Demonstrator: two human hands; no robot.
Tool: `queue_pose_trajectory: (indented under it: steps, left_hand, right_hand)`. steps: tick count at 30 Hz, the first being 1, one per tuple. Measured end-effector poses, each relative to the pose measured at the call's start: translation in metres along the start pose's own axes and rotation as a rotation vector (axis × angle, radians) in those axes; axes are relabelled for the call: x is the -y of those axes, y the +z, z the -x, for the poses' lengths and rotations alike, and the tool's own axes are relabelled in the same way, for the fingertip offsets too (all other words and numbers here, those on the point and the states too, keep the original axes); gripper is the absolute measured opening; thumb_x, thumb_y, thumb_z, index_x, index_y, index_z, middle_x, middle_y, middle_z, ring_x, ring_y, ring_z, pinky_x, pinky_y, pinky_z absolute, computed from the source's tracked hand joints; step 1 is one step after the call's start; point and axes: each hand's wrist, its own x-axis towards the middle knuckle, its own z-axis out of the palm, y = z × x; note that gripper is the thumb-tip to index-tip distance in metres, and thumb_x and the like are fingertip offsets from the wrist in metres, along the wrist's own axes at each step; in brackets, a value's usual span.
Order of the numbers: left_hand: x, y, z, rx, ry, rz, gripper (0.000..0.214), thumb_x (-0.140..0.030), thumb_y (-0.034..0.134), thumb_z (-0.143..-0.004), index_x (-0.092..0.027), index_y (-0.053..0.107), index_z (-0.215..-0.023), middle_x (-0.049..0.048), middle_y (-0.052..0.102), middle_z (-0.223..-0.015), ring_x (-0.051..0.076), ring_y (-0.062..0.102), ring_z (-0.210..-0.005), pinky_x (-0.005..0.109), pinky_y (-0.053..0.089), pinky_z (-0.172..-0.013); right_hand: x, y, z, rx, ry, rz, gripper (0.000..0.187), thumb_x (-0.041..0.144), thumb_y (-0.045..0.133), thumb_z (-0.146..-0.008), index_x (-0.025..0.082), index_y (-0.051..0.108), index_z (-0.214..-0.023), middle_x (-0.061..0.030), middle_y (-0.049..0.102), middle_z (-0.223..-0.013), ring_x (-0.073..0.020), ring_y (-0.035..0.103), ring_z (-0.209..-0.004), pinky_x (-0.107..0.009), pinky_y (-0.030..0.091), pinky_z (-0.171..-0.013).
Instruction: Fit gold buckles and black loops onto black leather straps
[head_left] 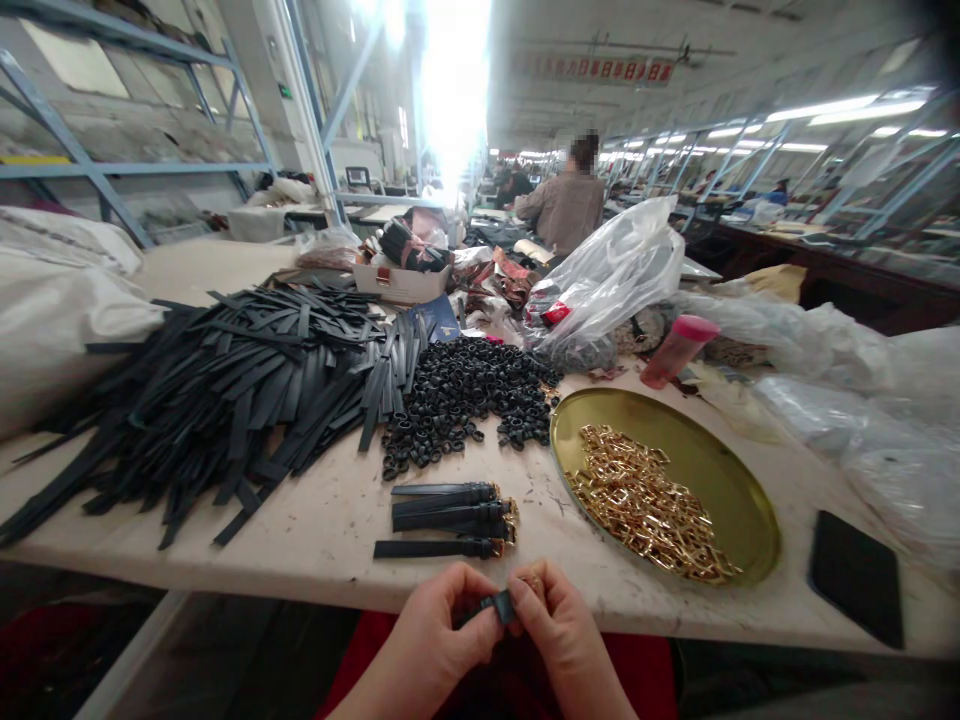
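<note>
At the table's front edge, my left hand (452, 628) is closed on a short black strap (504, 606). My right hand (553, 620) pinches the same piece from the other side, with a bit of gold buckle (533, 584) showing between its fingers. Most of the strap is hidden by my fingers. Just beyond my hands lie several black straps with gold buckles (450, 515), side by side. Behind them spreads a pile of small black loops (480, 385). To the right, gold buckles (649, 500) are heaped on a round gold tray (720, 455).
A large heap of loose black strips (247, 390) covers the table's left side. A dark phone-like slab (856, 578) lies at the right edge. Farther back are a pink container (679, 350), plastic bags (615, 270) and a box (401, 283). Another person (566, 205) is beyond the table.
</note>
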Motion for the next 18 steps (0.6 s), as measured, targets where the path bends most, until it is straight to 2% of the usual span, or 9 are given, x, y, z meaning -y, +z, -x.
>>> queue_pose_trajectory:
  steps: [3,5,7,10,14,18]
  left_hand:
    - [0.004,-0.002,0.003,0.011,-0.033,0.144,0.027,-0.034,0.065,-0.064,-0.013,0.051,-0.075,-0.0015,0.059,-0.062,0.008,0.05,-0.052,0.021,0.039,-0.052]
    - [0.006,-0.004,0.004,0.039,-0.044,0.195,0.028,-0.031,0.066,-0.063,-0.012,0.053,-0.079,-0.0011,0.061,-0.065,0.008,0.052,-0.053,0.02,0.039,-0.053]
    - [0.008,-0.007,0.006,0.077,-0.056,0.207,0.029,-0.03,0.065,-0.065,-0.011,0.055,-0.084,-0.0006,0.062,-0.066,0.008,0.055,-0.054,0.019,0.039,-0.053]
    - [0.01,-0.007,0.009,0.121,-0.113,0.221,0.027,-0.026,0.066,-0.064,-0.012,0.056,-0.084,-0.0012,0.063,-0.066,0.008,0.056,-0.053,0.019,0.04,-0.053]
    - [0.009,-0.003,0.015,0.12,-0.203,0.208,0.023,-0.018,0.064,-0.061,-0.013,0.055,-0.081,-0.0032,0.062,-0.062,0.008,0.056,-0.051,0.02,0.042,-0.053]
    - [0.012,0.001,0.018,0.149,-0.231,0.133,0.023,-0.013,0.061,-0.06,-0.012,0.056,-0.082,-0.0041,0.06,-0.059,0.009,0.057,-0.052,0.021,0.044,-0.054]
  right_hand:
    - [0.004,0.0,0.002,-0.129,-0.128,0.243,0.032,0.047,0.059,-0.072,0.02,0.044,-0.069,0.0087,0.039,-0.051,-0.0083,0.038,-0.046,-0.02,0.032,-0.045]
    - [0.007,-0.003,0.005,-0.138,-0.189,0.354,0.027,0.044,0.056,-0.074,0.02,0.046,-0.081,0.008,0.042,-0.055,-0.009,0.039,-0.048,-0.02,0.033,-0.046]
    - [0.011,-0.007,0.009,-0.016,-0.197,0.482,0.022,0.04,0.053,-0.076,0.02,0.048,-0.084,0.0069,0.043,-0.058,-0.0096,0.04,-0.05,-0.021,0.032,-0.048]
    - [0.017,-0.013,0.016,0.187,-0.167,0.64,0.014,0.033,0.05,-0.077,0.019,0.05,-0.074,0.0058,0.042,-0.058,-0.0102,0.039,-0.053,-0.021,0.032,-0.05]
    - [0.023,-0.017,0.023,0.255,-0.176,0.761,0.007,0.024,0.05,-0.075,0.018,0.054,-0.073,0.0048,0.045,-0.059,-0.0102,0.04,-0.055,-0.021,0.032,-0.051]
    - [0.024,-0.02,0.029,0.312,-0.171,0.826,0.004,0.018,0.051,-0.07,0.017,0.055,-0.069,0.0039,0.05,-0.06,-0.01,0.042,-0.055,-0.02,0.032,-0.051]
